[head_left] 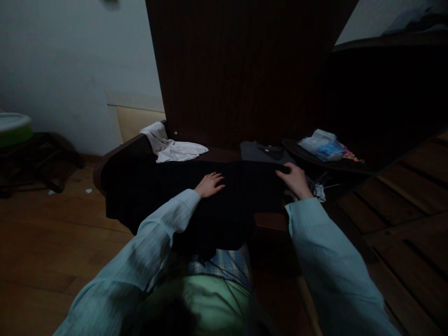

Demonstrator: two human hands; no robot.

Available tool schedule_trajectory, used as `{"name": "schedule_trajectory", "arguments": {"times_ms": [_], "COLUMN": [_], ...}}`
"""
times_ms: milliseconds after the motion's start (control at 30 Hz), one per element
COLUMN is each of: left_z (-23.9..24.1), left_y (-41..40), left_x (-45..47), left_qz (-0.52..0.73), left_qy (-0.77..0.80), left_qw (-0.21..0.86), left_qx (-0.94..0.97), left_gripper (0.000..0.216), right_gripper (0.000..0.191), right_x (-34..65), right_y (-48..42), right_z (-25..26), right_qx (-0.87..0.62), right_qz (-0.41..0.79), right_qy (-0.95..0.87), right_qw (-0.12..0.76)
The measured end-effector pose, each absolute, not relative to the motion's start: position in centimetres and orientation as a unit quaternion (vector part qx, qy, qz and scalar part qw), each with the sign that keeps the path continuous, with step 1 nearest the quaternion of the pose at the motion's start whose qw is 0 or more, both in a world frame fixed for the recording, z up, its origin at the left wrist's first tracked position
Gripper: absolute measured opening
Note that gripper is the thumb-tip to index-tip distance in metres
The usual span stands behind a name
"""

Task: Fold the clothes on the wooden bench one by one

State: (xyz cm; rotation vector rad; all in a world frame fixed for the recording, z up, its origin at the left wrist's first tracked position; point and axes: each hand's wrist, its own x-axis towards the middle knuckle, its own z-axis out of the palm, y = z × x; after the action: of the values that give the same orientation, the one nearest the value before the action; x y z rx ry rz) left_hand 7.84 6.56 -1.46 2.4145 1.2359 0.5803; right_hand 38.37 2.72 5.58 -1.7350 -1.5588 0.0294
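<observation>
A large black garment [157,196] lies spread over a dark wooden surface [269,219] in front of me. My left hand [210,184] rests flat on its middle, fingers apart. At the cloth's right edge, my right hand [296,179] has its fingers curled on the fabric. Both arms wear pale blue sleeves. The room is dim.
A white cloth [175,148] lies at the back left of the surface, a folded grey shirt [264,151] behind the black garment. A plastic bag [324,145] sits on a dark tray at right. A tall dark wooden panel [238,70] stands behind. Wooden floor on both sides.
</observation>
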Motion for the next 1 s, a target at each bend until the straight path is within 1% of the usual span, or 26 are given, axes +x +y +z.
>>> {"name": "schedule_trajectory", "arguments": {"times_ms": [67, 133, 200, 267, 367, 433, 467, 500, 567, 667, 733, 867, 1000], "left_z": [-1.5, -1.6, -1.5, -1.3, -0.9, -0.7, -0.6, -0.5, -0.6, -0.9, -1.1, -0.7, 0.7], "left_y": [7.1, 7.6, 8.0, 8.1, 7.7, 7.4, 7.3, 7.2, 7.3, 7.7, 8.1, 8.9, 10.3], "left_x": [7.5, 7.3, 7.1, 7.0, 7.0, 7.0, 7.0, 7.0, 6.9, 6.7, 6.6, 6.0, 6.1], "left_qz": [0.289, 0.374, 0.427, 0.441, 0.455, 0.471, 0.478, 0.483, 0.485, 0.468, 0.442, 0.361, 0.275], "left_qy": [0.446, 0.454, 0.45, 0.438, 0.42, 0.405, 0.401, 0.403, 0.419, 0.435, 0.438, 0.501, 0.56], "left_qw": [0.272, 0.373, 0.461, 0.526, 0.582, 0.597, 0.596, 0.589, 0.547, 0.451, 0.42, 0.412, 0.343], "left_qx": [0.803, 0.718, 0.635, 0.58, 0.528, 0.507, 0.504, 0.508, 0.538, 0.624, 0.661, 0.67, 0.702], "left_gripper": [0.038, 0.036, 0.039, 0.043, 0.052, 0.058, 0.059, 0.058, 0.051, 0.04, 0.037, 0.032, 0.023], "right_gripper": [0.012, 0.011, 0.012, 0.018, 0.028, 0.031, 0.031, 0.031, 0.029, 0.024, 0.021, 0.024, 0.032], "right_x": [36.3, 33.6, 30.7, 27.9, 25.4, 25.2, 25.5, 26.0, 27.1, 28.2, 28.3, 27.7, 27.0], "right_y": [2.8, 3.1, 3.4, 3.6, 3.8, 4.0, 4.1, 4.3, 4.8, 5.5, 5.8, 5.4, 3.7], "right_z": [7.3, 8.6, 9.1, 9.0, 8.3, 7.7, 7.3, 6.9, 5.8, 3.7, 2.4, 0.7, -0.9], "right_qx": [-0.675, -0.657, -0.622, -0.567, -0.43, -0.364, -0.355, -0.361, -0.393, -0.434, -0.447, -0.444, -0.413], "right_qz": [0.016, 0.064, 0.162, 0.283, 0.485, 0.563, 0.575, 0.572, 0.542, 0.493, 0.45, 0.317, 0.164], "right_qy": [-0.624, -0.65, -0.68, -0.693, -0.698, -0.684, -0.677, -0.67, -0.665, -0.684, -0.712, -0.79, -0.86], "right_qw": [0.393, 0.377, 0.352, 0.343, 0.305, 0.286, 0.293, 0.308, 0.333, 0.317, 0.302, 0.281, 0.25]}}
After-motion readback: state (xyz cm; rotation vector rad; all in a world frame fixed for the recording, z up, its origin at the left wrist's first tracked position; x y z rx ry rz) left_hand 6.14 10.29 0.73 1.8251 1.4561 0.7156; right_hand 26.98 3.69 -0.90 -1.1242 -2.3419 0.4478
